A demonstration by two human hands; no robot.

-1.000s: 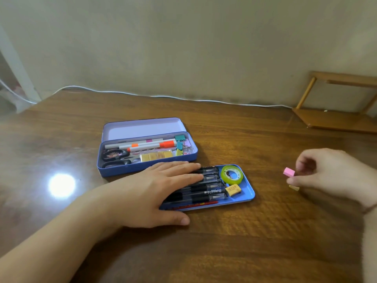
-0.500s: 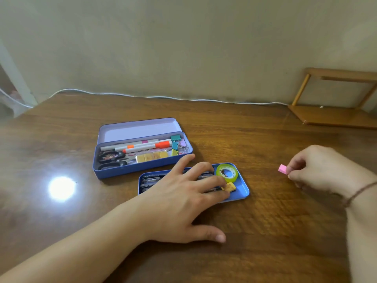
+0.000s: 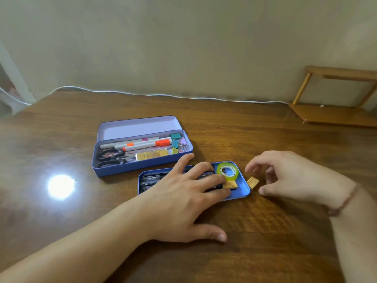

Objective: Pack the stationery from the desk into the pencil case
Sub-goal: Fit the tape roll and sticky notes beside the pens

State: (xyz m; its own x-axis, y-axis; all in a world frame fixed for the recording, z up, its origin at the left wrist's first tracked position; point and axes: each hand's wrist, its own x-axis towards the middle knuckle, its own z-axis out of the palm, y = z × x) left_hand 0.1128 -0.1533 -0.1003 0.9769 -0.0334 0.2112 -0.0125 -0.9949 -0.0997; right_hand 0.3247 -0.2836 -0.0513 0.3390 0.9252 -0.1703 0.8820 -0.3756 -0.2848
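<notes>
The wooden surface (image 3: 265, 231) looks glossy, glare at nine o'clock. The blue pencil case (image 3: 142, 166) looks like smooth painted metal. The tape roll (image 3: 228, 171) looks like shiny plastic.

My left hand (image 3: 183, 199) lies flat, palm down, fingers spread forward, thumb out. My right hand (image 3: 285, 176) hovers with fingers loosely curled, holding nothing.

Left hand (image 3: 183, 193) flat on tray (image 3: 243, 190)

Two hands (image 3: 183, 197) (image 3: 295, 176), one tape roll (image 3: 227, 171), two loose yellow erasers (image 3: 230, 184) (image 3: 253, 182), two white markers (image 3: 146, 145) (image 3: 130, 142)
</notes>
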